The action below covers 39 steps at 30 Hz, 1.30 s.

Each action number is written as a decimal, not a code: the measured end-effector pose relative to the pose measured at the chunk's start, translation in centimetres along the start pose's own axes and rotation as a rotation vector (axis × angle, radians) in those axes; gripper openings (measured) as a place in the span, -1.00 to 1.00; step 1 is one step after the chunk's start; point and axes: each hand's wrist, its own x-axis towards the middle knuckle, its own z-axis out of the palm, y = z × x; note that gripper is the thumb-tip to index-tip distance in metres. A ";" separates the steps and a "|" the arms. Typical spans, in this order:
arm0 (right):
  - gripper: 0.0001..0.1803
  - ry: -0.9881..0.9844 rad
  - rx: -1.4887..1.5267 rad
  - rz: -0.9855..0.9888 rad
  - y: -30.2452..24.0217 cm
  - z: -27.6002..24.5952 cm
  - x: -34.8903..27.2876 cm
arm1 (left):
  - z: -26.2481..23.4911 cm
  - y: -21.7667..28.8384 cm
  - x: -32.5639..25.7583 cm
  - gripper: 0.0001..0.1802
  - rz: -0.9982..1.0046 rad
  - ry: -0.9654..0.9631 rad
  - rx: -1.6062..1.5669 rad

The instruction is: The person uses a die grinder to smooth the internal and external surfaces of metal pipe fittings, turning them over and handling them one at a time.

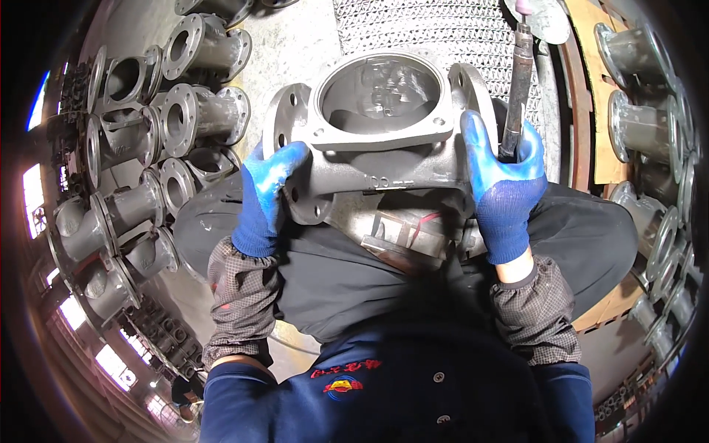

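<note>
A grey cast-metal valve body with a large round opening facing up and a round flange at each side is held in front of me over my lap. My left hand, in a blue coated glove, is closed on its left flange, thumb on the near side. My right hand, gloved alike, has its thumb pressed on the right flange. A slim dark die grinder with a pink tip sits in the crook of that hand, pointing away from me. The fingers behind the flange are partly hidden.
Several flanged castings stand close together at the left, and more stand on wooden boards at the right. A ridged metal mat lies beyond the valve body. Below it, between my legs, is a metal block.
</note>
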 end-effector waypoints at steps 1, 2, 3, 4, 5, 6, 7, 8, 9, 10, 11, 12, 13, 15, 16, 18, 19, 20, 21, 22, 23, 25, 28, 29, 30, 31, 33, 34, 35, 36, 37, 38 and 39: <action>-0.68 -0.019 -0.010 0.067 -0.3 -0.3 0.0 | 0.7 1.0 -0.3 -0.63 0.013 0.025 -0.002; -0.70 -0.006 0.090 0.145 0.1 -0.2 -0.1 | 1.1 1.5 -0.5 -0.64 0.025 0.049 -0.004; -0.74 0.094 0.191 0.054 1.9 0.0 -0.4 | 0.6 1.8 -0.2 -0.65 0.074 0.037 0.072; -0.74 0.093 0.203 0.053 2.3 -0.3 -0.6 | 0.6 2.0 0.0 -0.66 0.110 0.062 0.160; -0.75 0.094 0.215 0.053 2.7 -0.8 -0.8 | 0.7 2.4 0.2 -0.67 0.147 0.086 0.248; -0.74 0.052 0.215 0.021 3.2 -1.1 -1.1 | 1.1 3.1 0.0 -0.71 0.137 0.088 0.189; -0.70 0.005 0.212 -0.065 3.6 -1.5 -0.7 | 1.0 3.1 0.1 -0.72 0.137 0.069 0.174; -0.67 -0.048 0.206 -0.144 3.6 -2.4 0.1 | 0.9 2.9 0.5 -0.73 0.136 0.048 0.159; -0.65 -0.094 0.200 -0.219 3.0 -3.5 1.3 | 0.9 2.9 0.8 -0.73 0.137 0.020 0.150; -0.61 -0.133 0.190 -0.254 2.1 -4.4 2.6 | 1.1 2.9 0.9 -0.76 0.110 -0.029 0.122; -0.61 -0.237 0.041 -0.362 0.5 -5.5 4.1 | 1.0 2.7 0.8 -0.76 0.128 -0.044 0.155; -0.60 -0.326 -0.100 -0.478 -0.6 -6.6 5.7 | 1.0 2.1 1.4 -0.76 0.144 -0.068 0.190; -0.61 -0.429 -0.185 -0.618 -1.2 -6.7 7.3 | 0.8 2.0 1.4 -0.77 0.156 -0.078 0.231; -0.63 -0.687 -0.538 -0.712 -1.8 -6.0 10.9 | 1.2 1.8 1.3 -0.76 0.121 -0.060 0.217; -0.67 -0.754 -0.572 -0.849 -1.5 -4.9 12.7 | 1.0 1.5 1.4 -0.75 0.120 -0.075 0.227; -0.72 -1.111 -0.800 -0.870 -5.4 -3.6 15.1 | 1.1 1.7 1.3 -0.74 0.109 -0.054 0.237; -0.80 -1.234 -0.924 -0.734 -7.7 -4.2 15.5 | 1.8 1.5 2.2 -0.74 0.173 -0.119 0.248; -0.80 -1.281 -0.899 -0.791 -7.9 -2.5 15.8 | 0.9 1.0 2.4 -0.75 0.209 -0.109 0.295; -0.80 -1.317 -0.899 -0.837 -8.1 -1.5 16.0 | 0.6 0.8 2.6 -0.75 0.254 -0.117 0.327; -0.79 -1.332 -0.877 -0.855 -7.9 -0.9 16.3 | 0.5 0.8 2.5 -0.75 0.248 -0.098 0.353; -0.79 -1.345 -0.856 -0.872 -7.7 -0.2 16.5 | 0.5 0.7 2.3 -0.75 0.243 -0.080 0.378; -0.78 -1.370 -0.816 -0.901 -7.1 1.0 16.9 | 0.8 0.7 2.1 -0.74 0.171 -0.026 0.359; -0.76 -1.410 -0.751 -0.937 -5.4 3.1 17.4 | 1.6 1.4 1.9 -0.71 0.031 0.042 0.277; -0.72 -1.336 -0.649 -0.988 -3.0 3.5 17.9 | 1.8 1.5 2.0 -0.70 0.033 0.029 0.273; -0.69 -1.304 -0.717 -0.965 -3.0 3.2 17.9 | 1.7 1.6 2.0 -0.70 0.038 0.020 0.268; -0.67 -1.270 -0.785 -0.941 -3.2 3.0 17.9 | 1.7 1.5 1.9 -0.70 0.036 0.026 0.266; -0.65 -1.267 -0.750 -0.937 -2.7 3.5 17.5 | 1.6 1.5 2.0 -0.70 0.031 0.038 0.266; -0.64 -1.265 -0.732 -0.935 -2.5 3.7 17.5 | 1.6 1.5 2.0 -0.70 0.030 0.039 0.266; -0.63 -1.268 -0.750 -0.909 -2.3 3.9 17.7 | 1.7 1.6 2.0 -0.70 0.029 0.040 0.265; -0.63 -1.268 -0.769 -0.883 -2.5 3.7 17.7 | 1.8 1.8 1.9 -0.69 0.029 0.041 0.265; -0.62 -1.268 -0.787 -0.858 -2.6 3.4 17.8 | 1.9 1.8 1.8 -0.69 0.026 0.043 0.252; -0.61 -1.263 -0.636 -0.931 -2.8 2.3 18.0 | 2.0 1.8 1.8 -0.69 0.022 0.044 0.239; -0.62 -1.253 -0.674 -0.923 -2.7 2.4 17.9 | 2.1 1.7 1.8 -0.69 0.021 0.043 0.227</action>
